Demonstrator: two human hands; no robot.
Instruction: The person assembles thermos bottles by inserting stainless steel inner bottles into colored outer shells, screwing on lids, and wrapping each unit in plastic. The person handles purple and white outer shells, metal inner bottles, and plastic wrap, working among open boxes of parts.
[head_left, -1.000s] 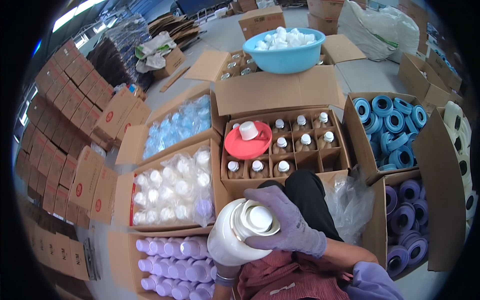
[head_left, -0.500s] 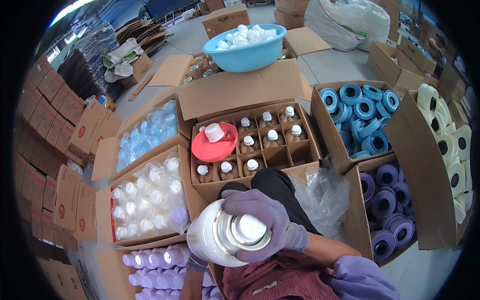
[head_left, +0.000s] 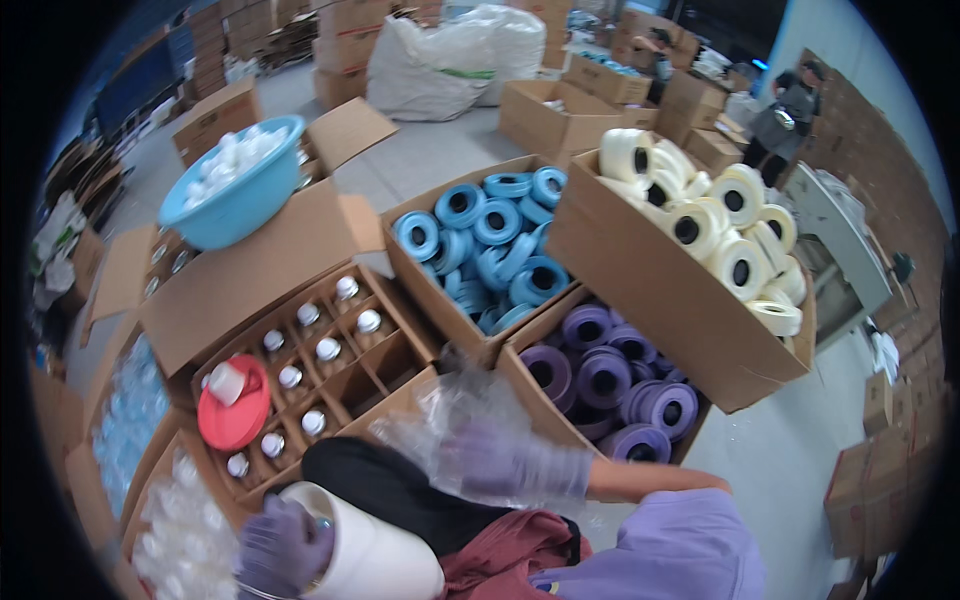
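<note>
Across my lap lies a large white cylindrical flask (head_left: 375, 545), tilted. My left hand (head_left: 283, 548), in a purple-grey glove, is closed around its end at the lower left and hides part of the rim. My right hand (head_left: 500, 462), gloved the same way, reaches over crumpled clear plastic bags (head_left: 455, 415); motion smears its fingers, so I cannot make out whether it grips the plastic. Just beyond that hand stands a carton of purple rings (head_left: 603, 375). In front of my knees is a divided carton (head_left: 385, 362) holding several white-capped bottles (head_left: 328, 349).
A red lid (head_left: 233, 415) with a white cup rests on the divided carton. Behind stands a blue basin (head_left: 235, 210) of white caps. Cartons of blue rings (head_left: 497, 221) and cream rings (head_left: 740, 195) stand to the right. Bagged white parts (head_left: 185, 535) lie left. A person (head_left: 788, 120) stands far off.
My view has swung to the right. My right hand has left the flask's cap and moved out to the plastic bags. The flask has tipped over, its end now in my left hand.
</note>
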